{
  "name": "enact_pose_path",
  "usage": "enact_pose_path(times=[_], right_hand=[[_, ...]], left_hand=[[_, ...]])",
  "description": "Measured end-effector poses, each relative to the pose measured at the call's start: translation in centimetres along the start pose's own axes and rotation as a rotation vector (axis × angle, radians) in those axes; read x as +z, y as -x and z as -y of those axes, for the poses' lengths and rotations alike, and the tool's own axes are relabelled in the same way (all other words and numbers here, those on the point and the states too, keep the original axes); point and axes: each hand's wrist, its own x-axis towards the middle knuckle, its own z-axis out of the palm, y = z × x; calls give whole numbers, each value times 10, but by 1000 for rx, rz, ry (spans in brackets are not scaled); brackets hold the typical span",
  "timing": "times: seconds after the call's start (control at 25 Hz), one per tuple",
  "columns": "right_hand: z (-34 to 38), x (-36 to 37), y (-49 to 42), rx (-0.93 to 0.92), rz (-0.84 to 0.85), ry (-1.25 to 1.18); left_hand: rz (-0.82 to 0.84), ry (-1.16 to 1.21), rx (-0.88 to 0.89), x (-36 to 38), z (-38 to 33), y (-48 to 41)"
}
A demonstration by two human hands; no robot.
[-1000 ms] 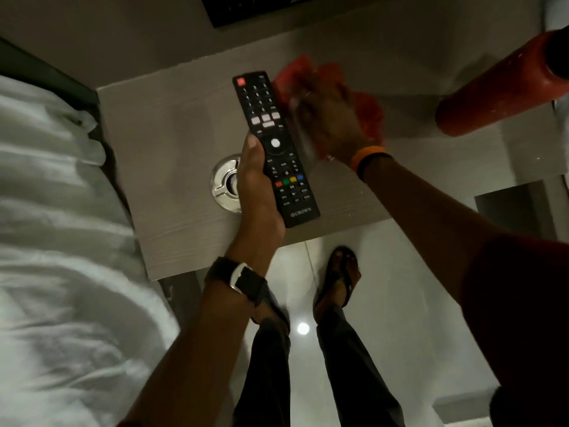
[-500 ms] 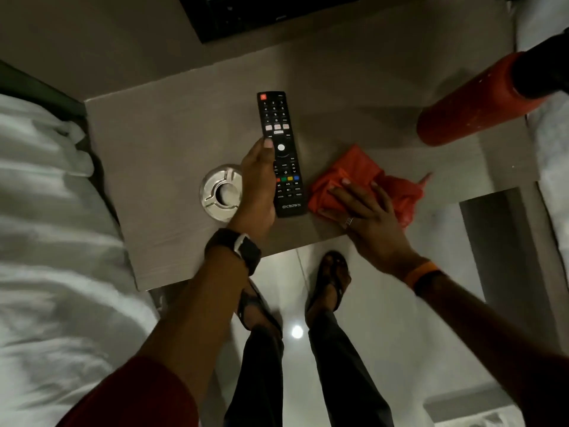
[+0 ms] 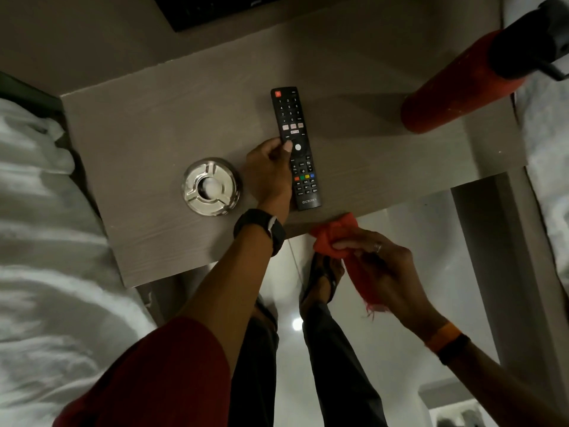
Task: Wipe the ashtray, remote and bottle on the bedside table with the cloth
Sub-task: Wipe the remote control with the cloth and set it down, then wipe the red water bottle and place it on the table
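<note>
A black remote (image 3: 294,118) lies lengthwise near the middle of the grey bedside table (image 3: 147,124). My left hand (image 3: 269,172) grips its left edge, thumb on the buttons. A round shiny metal ashtray (image 3: 211,187) sits just left of that hand. A tall red bottle (image 3: 455,87) with a black cap stands at the table's right end. My right hand (image 3: 381,266) is shut on a bunched red cloth (image 3: 334,234), held at the table's front edge, partly off the table and hanging down over the floor.
A bed with white bedding (image 3: 40,241) runs along the left side of the table. A dark panel (image 3: 215,7) sits on the wall behind. My legs and sandalled feet (image 3: 323,272) stand on a glossy floor in front. A grey ledge (image 3: 498,241) runs down the right.
The remote came down from being held above the table to lying on it. My right hand dragged the cloth from the table's back toward the front edge, then bunched it partly off the table.
</note>
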Motion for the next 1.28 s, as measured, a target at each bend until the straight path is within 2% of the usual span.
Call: enact_pose_path(times=[0.12,0.2,0.32,0.4,0.52,0.64,0.68,0.76,0.84,0.92,0.96,1.04,1.08,1.12,1.2,1.28], right_hand=[[11,-12,1,329,-152,-493],[9,-25,-3,533,-187,-778],[10,-41,-3,687,-317,-1099],[8,-54,-2,660,-425,-1203],[15,-77,-12,560,-477,-1254],[28,-104,-27,529,-630,-1242],[30,-112,-31,541,-683,-1287],[38,-129,-39,509,-818,-1324],[49,-137,-57,434,-915,-1197],[67,-132,-83,306,-937,-1007],[75,-128,-100,245,-923,-823],[74,-114,-141,108,-777,-395],[67,-104,-162,82,-677,-262],[55,-102,-185,92,-669,-139],[35,-114,-213,220,-777,-179],[10,-129,-218,420,-905,-281]], left_hand=[[-53,-91,94,-1,-1,3],[-58,-169,116,-4,-3,4],[-140,-359,235,0,-19,19],[-109,-338,415,18,-46,38],[72,-261,702,53,-97,64],[274,-247,983,88,-154,75],[380,-299,1070,99,-170,76],[598,-573,1261,124,-194,73],[714,-826,1374,140,-207,64],[621,-832,1346,148,-210,46],[542,-794,1270,150,-211,35],[427,-725,1089,148,-213,17],[397,-703,1025,146,-214,12],[376,-680,976,143,-214,7],[345,-626,901,135,-213,-1],[405,-564,744,128,-216,-11]])
